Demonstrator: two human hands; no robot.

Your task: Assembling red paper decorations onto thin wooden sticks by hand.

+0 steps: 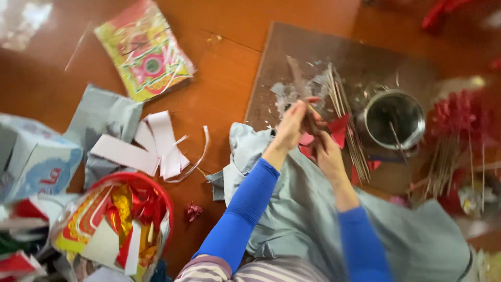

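Observation:
My left hand and my right hand meet over a dark board, both in blue sleeves. Between them they pinch a thin stick and a red paper piece; motion blur hides the exact grip. A bundle of thin sticks lies just right of the fingers. A metal pot with glue and a stick in it stands to the right of the hands.
A grey cloth covers my lap. A red basket of coloured paper sits at the lower left, white paper strips above it, a stack of printed paper at the upper left, red decorated sticks at the right.

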